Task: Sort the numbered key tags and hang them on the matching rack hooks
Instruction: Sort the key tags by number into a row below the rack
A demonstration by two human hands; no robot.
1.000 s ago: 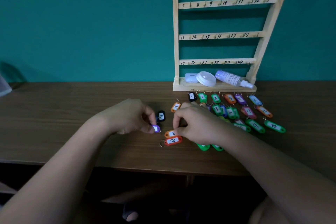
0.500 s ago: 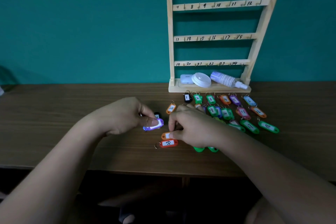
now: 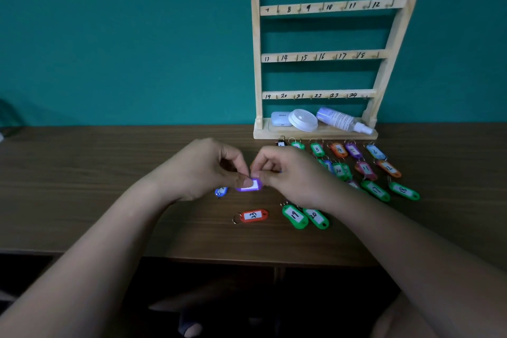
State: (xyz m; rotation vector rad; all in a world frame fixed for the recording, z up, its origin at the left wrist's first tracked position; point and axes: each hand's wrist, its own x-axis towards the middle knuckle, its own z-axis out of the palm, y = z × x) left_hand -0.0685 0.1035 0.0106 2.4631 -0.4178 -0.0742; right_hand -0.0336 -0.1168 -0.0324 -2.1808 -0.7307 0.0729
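Head view of a wooden table (image 3: 82, 173) set against a teal wall. A purple key tag (image 3: 251, 185) is held just above the table surface, between the 2 hands, with its white label facing up; the number on it cannot be read. It is pinched under the thumb of the left hand (image 3: 208, 170), whose other fingers are curled. Its upper right edge is pinched by the thumb and forefinger of the right hand (image 3: 288, 173); the ring is hidden there. A blue tag (image 3: 220, 191) lies partly under the left hand. Nearer the table's front edge lie a red tag marked 23 (image 3: 253, 215) and green tags marked 19 (image 3: 295, 216) and 20 (image 3: 317, 217). Further tags are laid in rows right of the right hand, among them 3 (image 3: 317, 149), 4 (image 3: 339, 149), 17 (image 3: 375, 190) and 18 (image 3: 404, 191). Behind them stands the wooden rack (image 3: 256, 63), its rails numbered up to 24. On its base rest a white case (image 3: 281, 118), a round white lid (image 3: 303, 119) and a spray bottle (image 3: 343, 121).
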